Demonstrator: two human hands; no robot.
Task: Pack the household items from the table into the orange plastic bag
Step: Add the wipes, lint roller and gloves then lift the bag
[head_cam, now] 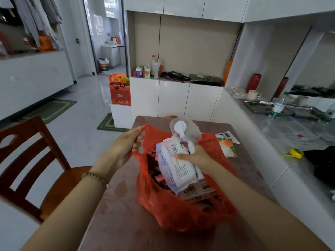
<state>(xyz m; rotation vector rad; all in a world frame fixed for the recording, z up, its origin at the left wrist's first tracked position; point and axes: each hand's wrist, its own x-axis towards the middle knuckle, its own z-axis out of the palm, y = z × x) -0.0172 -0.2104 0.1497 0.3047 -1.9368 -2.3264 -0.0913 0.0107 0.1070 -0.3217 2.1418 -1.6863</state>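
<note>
The orange plastic bag (181, 212) stands open on the brown table (116, 214). My left hand (126, 144) grips the bag's left handle and holds it up. My right hand (195, 156) holds a white wet-wipes pack (175, 165) together with a white plastic tool in a clear wrapper (184, 131), both over the bag's mouth. The pack's lower end is inside the bag, resting on other packets (197, 191) that are partly hidden. A white packet with an orange and green print (228, 145) lies on the table to the right of the bag.
A wooden chair (32, 160) stands at the table's left. A white counter (299, 134) runs along the right with a bottle (278, 105), metal trays, a yellow tape measure (296, 153) and a black item. An orange gift bag (120, 93) sits by the cabinets behind.
</note>
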